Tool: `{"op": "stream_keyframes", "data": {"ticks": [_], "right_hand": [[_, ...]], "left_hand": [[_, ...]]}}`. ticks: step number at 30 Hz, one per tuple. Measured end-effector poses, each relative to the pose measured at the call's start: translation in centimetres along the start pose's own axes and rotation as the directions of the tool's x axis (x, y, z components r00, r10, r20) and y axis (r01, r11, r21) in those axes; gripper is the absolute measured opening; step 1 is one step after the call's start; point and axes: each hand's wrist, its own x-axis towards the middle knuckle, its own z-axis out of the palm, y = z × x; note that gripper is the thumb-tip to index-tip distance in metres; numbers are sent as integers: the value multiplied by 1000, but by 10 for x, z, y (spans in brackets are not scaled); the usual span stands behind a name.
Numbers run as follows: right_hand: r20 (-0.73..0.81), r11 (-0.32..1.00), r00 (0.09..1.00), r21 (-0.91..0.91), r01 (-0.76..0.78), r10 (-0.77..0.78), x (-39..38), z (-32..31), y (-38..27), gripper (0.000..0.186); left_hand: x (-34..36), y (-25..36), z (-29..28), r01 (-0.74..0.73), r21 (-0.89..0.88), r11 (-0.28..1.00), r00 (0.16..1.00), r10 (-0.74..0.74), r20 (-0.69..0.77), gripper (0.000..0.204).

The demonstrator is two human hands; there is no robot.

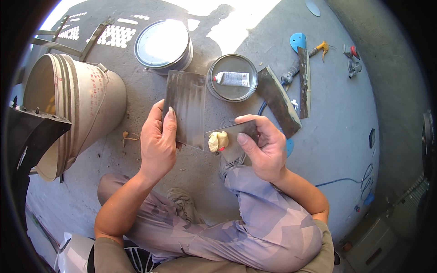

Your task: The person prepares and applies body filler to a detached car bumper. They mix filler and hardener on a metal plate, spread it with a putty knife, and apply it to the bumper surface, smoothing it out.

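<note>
My left hand [158, 141] grips a dark rectangular scraper plate [185, 109] by its left edge, thumb on the face; pale smears run down it. In my right hand [266, 148], pinched between thumb and fingers, is a smaller dark putty spreader [241, 132]. A lump of cream-coloured putty [217, 142] with a small red dab sits on the spreader's left end, a little apart from the plate. Beyond my hands stands a round tin [232, 95], and a white tube [233, 79] with a red cap lies on its lid.
Left stands a big pale bucket [98, 93], with a black curved part [38, 132] beside it. A larger lidded can [175, 63] is at the back. To the right lie dark boards [278, 101], an air sander [291, 73], a blue perforated disc [298, 42] and a spray gun [353, 68].
</note>
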Motion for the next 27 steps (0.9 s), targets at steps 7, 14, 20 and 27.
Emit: {"op": "stream_keyframes", "data": {"ticks": [7, 14, 20, 27], "right_hand": [[392, 276, 524, -535, 798, -756, 16, -2, 23, 42], [174, 616, 842, -610, 499, -510, 17, -24, 8, 35], [440, 689, 825, -472, 549, -355, 10, -1, -18, 34], [590, 660, 746, -431, 615, -310, 14, 4, -29, 34]], "left_hand": [[-16, -2, -2, 146, -398, 906, 986, -101, 134, 36], [-15, 0, -16, -85, -58, 995, 991, 90, 102, 40], [-4, -5, -14, -168, 405, 899, 985, 173, 25, 33], [-3, 2, -12, -187, 439, 879, 981, 148, 124, 32]]}}
